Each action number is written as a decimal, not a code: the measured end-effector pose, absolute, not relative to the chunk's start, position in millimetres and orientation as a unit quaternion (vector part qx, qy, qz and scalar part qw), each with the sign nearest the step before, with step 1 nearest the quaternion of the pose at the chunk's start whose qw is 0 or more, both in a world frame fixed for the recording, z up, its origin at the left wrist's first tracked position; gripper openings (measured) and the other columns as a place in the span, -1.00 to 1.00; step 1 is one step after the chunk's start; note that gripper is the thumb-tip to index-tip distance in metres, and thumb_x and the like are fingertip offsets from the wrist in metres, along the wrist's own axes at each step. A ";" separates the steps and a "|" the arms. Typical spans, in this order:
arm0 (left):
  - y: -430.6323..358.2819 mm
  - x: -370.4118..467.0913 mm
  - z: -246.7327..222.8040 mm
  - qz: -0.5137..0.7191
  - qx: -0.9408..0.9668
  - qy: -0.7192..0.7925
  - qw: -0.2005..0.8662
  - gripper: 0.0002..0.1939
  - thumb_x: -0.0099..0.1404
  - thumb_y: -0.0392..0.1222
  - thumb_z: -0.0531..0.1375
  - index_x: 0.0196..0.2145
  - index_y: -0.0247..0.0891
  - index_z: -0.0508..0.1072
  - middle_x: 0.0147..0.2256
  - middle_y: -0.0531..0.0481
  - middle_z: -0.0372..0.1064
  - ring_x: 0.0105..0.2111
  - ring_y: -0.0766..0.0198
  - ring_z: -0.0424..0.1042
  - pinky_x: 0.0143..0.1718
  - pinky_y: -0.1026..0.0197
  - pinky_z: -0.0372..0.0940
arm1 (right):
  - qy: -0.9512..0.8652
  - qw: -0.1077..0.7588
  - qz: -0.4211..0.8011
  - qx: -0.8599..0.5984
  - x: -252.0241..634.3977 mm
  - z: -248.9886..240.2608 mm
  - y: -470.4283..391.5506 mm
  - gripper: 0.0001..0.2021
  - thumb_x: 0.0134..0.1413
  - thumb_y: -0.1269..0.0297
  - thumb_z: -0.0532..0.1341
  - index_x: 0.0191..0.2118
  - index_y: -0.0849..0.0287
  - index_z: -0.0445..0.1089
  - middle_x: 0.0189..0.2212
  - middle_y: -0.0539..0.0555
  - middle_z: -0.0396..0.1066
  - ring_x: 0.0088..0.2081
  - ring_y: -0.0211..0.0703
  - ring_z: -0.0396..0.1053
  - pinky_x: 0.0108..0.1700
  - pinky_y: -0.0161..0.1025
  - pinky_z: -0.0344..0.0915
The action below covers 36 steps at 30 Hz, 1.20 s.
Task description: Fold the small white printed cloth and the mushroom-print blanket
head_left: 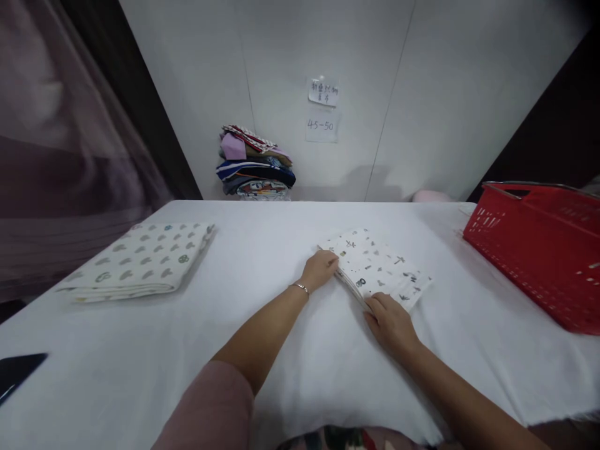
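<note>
Both hands (354,292) gripping folded printed cloth (382,265)

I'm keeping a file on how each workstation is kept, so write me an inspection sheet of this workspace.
Surface: white cover, slightly wrinkled near the right side.
Things in hand: small-print folded cloth, lying flat and slanted.
Clutter: grey-patterned folded cloth at left; red basket at right; dark flat object, cut off by the picture's left edge.
Hands: left hand and right hand grasp the small-print cloth's near edge.
Cables: nothing seen.
Surroundings: pale wall with paper signs; stack of folded fabrics beyond the far edge.
</note>
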<state>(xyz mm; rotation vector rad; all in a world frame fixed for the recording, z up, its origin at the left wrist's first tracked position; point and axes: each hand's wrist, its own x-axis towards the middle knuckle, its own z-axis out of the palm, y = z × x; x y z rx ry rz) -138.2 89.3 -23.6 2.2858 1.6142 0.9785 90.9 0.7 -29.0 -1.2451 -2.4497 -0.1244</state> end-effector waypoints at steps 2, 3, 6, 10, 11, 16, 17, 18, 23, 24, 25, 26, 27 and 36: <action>98.9 -137.9 -19.6 0.349 0.721 0.594 0.068 -0.79 0.26 -0.20 0.05 -0.25 -0.21 0.46 -0.09 -0.02 0.38 -0.02 0.23 0.26 0.03 0.20 0.17 | -0.874 0.210 -0.050 -0.435 92.3 -33.5 1.4 -0.85 0.09 0.40 0.08 -0.23 0.20 0.35 -0.29 0.13 0.32 -0.27 -0.12 0.24 -0.29 -0.24 0.13; 104.1 -138.3 -18.2 0.354 0.695 0.624 0.060 -0.77 0.25 -0.18 0.07 -0.18 -0.23 0.45 -0.01 -0.05 0.33 0.04 0.20 0.21 0.07 0.19 0.12 | -0.874 0.218 -0.053 -0.431 92.8 -35.3 1.6 -0.84 0.09 0.40 0.07 -0.22 0.21 0.35 -0.29 0.13 0.32 -0.27 -0.11 0.24 -0.29 -0.23 0.13; 118.8 -140.8 -17.1 0.315 0.627 0.705 0.104 -0.58 0.23 -0.07 0.08 0.01 -0.27 0.34 0.10 -0.13 0.21 0.11 0.11 0.14 0.09 0.14 0.10 | -0.875 0.233 -0.061 -0.420 93.1 -39.5 1.2 -0.82 0.08 0.43 0.07 -0.20 0.22 0.35 -0.28 0.15 0.32 -0.25 -0.09 0.23 -0.26 -0.19 0.14; 132.1 -143.6 -17.8 0.248 0.598 0.739 0.186 -0.59 0.22 -0.09 0.05 0.00 -0.22 0.34 -0.04 -0.13 0.37 0.03 0.07 0.26 -0.03 0.12 0.19 | -0.878 0.238 -0.064 -0.411 90.9 -40.4 0.1 -0.76 0.07 0.48 0.05 -0.15 0.24 0.35 -0.27 0.16 0.34 -0.24 -0.09 0.24 -0.23 -0.16 0.14; 133.7 -144.5 -17.2 0.245 0.595 0.741 0.191 -0.62 0.20 -0.12 0.06 -0.02 -0.22 0.36 -0.08 -0.13 0.40 0.00 0.08 0.29 -0.07 0.13 0.21 | -0.879 0.237 -0.063 -0.409 91.0 -39.4 0.0 -0.75 0.07 0.49 0.03 -0.14 0.24 0.34 -0.27 0.16 0.34 -0.24 -0.09 0.24 -0.23 -0.16 0.15; 114.9 -160.5 -9.6 0.245 0.579 0.748 0.216 -0.65 0.13 -0.17 0.11 -0.09 -0.21 0.36 -0.17 -0.09 0.45 -0.21 0.17 0.42 -0.26 0.22 0.28 | -0.900 0.205 -0.030 -0.383 109.0 -28.9 -2.5 -0.70 0.11 0.50 -0.02 -0.09 0.18 0.34 -0.23 0.14 0.37 -0.22 -0.10 0.26 -0.22 -0.16 0.19; 102.3 -165.7 -8.6 0.248 0.573 0.747 0.228 -0.63 0.12 -0.16 0.12 -0.08 -0.22 0.35 -0.17 -0.09 0.45 -0.25 0.19 0.43 -0.30 0.23 0.28 | -0.906 0.202 -0.019 -0.372 116.6 -26.9 -4.0 -0.70 0.13 0.49 -0.02 -0.08 0.16 0.34 -0.22 0.14 0.37 -0.22 -0.10 0.27 -0.21 -0.16 0.21; 86.0 -170.9 -8.2 0.252 0.568 0.746 0.241 -0.61 0.11 -0.15 0.14 -0.07 -0.23 0.33 -0.17 -0.08 0.45 -0.28 0.21 0.44 -0.32 0.24 0.28 | -0.910 0.202 -0.010 -0.361 125.0 -25.3 -6.0 -0.70 0.14 0.47 -0.02 -0.07 0.14 0.34 -0.22 0.13 0.38 -0.22 -0.10 0.28 -0.21 -0.15 0.22; -28.9 -182.9 -10.3 0.305 0.569 0.674 0.357 -0.59 0.13 -0.14 0.11 -0.03 -0.18 0.27 -0.21 0.02 0.44 -0.27 0.23 0.43 -0.29 0.25 0.28 | -0.917 0.218 0.016 -0.334 157.8 -24.5 -22.7 -0.68 0.14 0.46 0.02 -0.04 0.06 0.34 -0.21 0.12 0.39 -0.19 -0.09 0.31 -0.18 -0.11 0.27; -50.1 -182.7 -9.5 0.304 0.574 0.673 0.353 -0.56 0.16 -0.10 0.09 0.01 -0.17 0.23 -0.20 0.02 0.44 -0.26 0.22 0.43 -0.27 0.23 0.28 | -0.917 0.219 0.020 -0.334 160.2 -24.6 -26.5 -0.68 0.12 0.48 0.02 -0.05 0.07 0.34 -0.21 0.12 0.39 -0.19 -0.09 0.30 -0.17 -0.10 0.27; -67.8 -182.4 -7.6 0.287 0.573 0.686 0.345 -0.54 0.17 -0.05 0.08 0.04 -0.16 0.21 -0.24 0.04 0.44 -0.30 0.21 0.43 -0.29 0.21 0.28 | -0.916 0.218 0.025 -0.335 161.2 -24.1 -29.9 -0.66 0.10 0.50 0.02 -0.05 0.08 0.34 -0.20 0.13 0.39 -0.19 -0.09 0.30 -0.16 -0.09 0.27; -81.3 -182.3 -4.8 0.264 0.575 0.698 0.336 -0.52 0.19 -0.01 0.06 0.06 -0.14 0.19 -0.27 0.04 0.44 -0.31 0.20 0.43 -0.30 0.19 0.28 | -0.916 0.216 0.030 -0.337 161.1 -23.0 -32.9 -0.65 0.08 0.53 0.02 -0.05 0.10 0.33 -0.20 0.14 0.38 -0.18 -0.09 0.30 -0.15 -0.08 0.27; -90.2 -182.5 -1.0 0.242 0.577 0.711 0.322 -0.50 0.19 0.02 0.06 0.07 -0.14 0.18 -0.28 0.04 0.43 -0.33 0.18 0.42 -0.31 0.18 0.28 | -0.916 0.214 0.036 -0.338 160.4 -21.0 -35.3 -0.63 0.05 0.55 0.02 -0.05 0.11 0.33 -0.19 0.15 0.37 -0.17 -0.09 0.29 -0.15 -0.07 0.27; -46.2 -161.5 33.8 0.232 0.728 0.640 0.088 -0.53 0.26 0.02 0.01 0.08 -0.18 0.23 0.21 -0.08 0.03 0.19 0.12 0.03 0.15 0.06 0.04 | -0.863 0.259 0.172 -0.399 137.9 15.6 -15.0 -0.73 0.03 0.44 0.02 -0.19 0.11 0.39 -0.14 0.12 0.38 -0.08 -0.11 0.32 -0.07 -0.11 0.29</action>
